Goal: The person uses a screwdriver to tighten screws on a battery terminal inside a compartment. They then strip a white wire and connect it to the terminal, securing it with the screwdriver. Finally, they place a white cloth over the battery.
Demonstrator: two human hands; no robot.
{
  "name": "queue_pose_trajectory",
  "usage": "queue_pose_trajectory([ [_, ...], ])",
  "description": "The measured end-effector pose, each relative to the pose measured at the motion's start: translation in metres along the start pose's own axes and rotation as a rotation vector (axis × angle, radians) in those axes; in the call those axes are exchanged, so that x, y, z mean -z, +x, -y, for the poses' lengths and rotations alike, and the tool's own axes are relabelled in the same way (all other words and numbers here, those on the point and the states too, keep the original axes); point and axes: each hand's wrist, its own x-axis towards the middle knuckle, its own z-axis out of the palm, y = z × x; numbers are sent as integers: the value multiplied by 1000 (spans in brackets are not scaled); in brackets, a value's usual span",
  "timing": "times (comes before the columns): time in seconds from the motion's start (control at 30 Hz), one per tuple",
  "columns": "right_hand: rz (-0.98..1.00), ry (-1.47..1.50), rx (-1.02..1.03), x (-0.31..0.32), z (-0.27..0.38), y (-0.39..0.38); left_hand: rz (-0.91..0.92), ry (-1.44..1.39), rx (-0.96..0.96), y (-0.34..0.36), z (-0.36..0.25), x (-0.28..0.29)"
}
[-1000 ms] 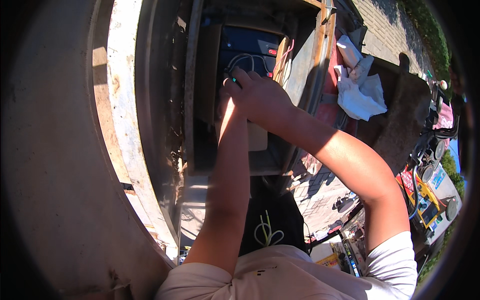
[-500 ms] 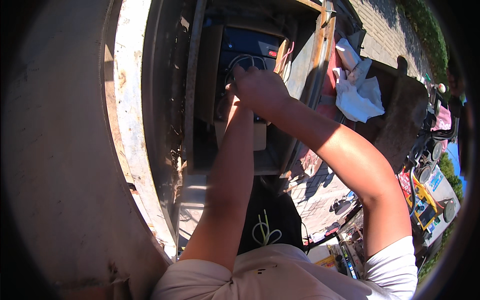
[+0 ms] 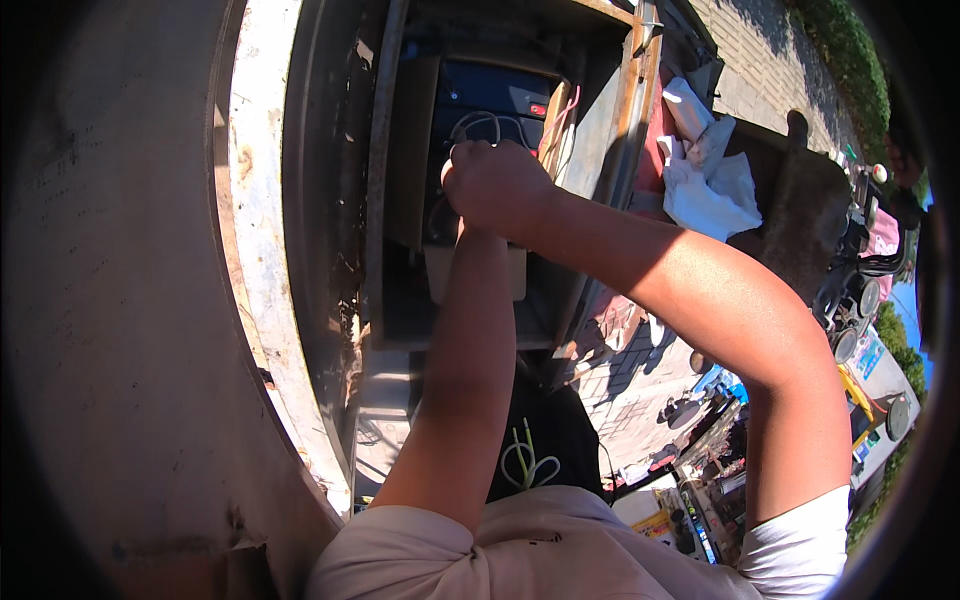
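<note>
Both my hands are together inside a metal compartment (image 3: 378, 230), over a dark battery-like box (image 3: 490, 88) with a small red part (image 3: 538, 111). My right hand (image 3: 503, 188) is closed, fingers curled inward; whatever they grip is hidden. Beneath and behind it, my left hand (image 3: 450, 175) shows only a lit bit at its edge, so its fingers cannot be made out. A thin grey cable (image 3: 478, 119) loops up just beyond my knuckles. Pale and pink wires (image 3: 570, 112) run along the box's right side. Cardboard (image 3: 413, 150) lines the left.
A worn white metal edge (image 3: 258, 150) and a broad dull panel (image 3: 110, 300) rise on my left. White cloth or plastic (image 3: 712, 185) lies right of the compartment. A tied pale cord (image 3: 527, 465) hangs at my waist. Several tools and parts (image 3: 700, 500) lie at lower right.
My right hand has shifted slightly left and down, covering more of the left hand. My right elbow has swung outward and the view has moved a little.
</note>
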Motion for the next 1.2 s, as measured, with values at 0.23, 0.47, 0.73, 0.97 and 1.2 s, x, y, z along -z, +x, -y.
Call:
queue_pose_trajectory([
  [0.23,95,315,-388,9,4,14,-1,-13,31,-4,-1,-2],
  [0.47,232,38,-136,18,6,25,11,0,55,-9,-9,-2],
  [0.73,132,342,-415,20,5,29,35,29,117,3,-15,4],
  [0.97,-123,642,-550,-2,9,-58,-17,70,309,-23,-40,28],
  [1.2,-398,1221,-773,-64,35,-181,218,643,412,-62,-66,23],
])
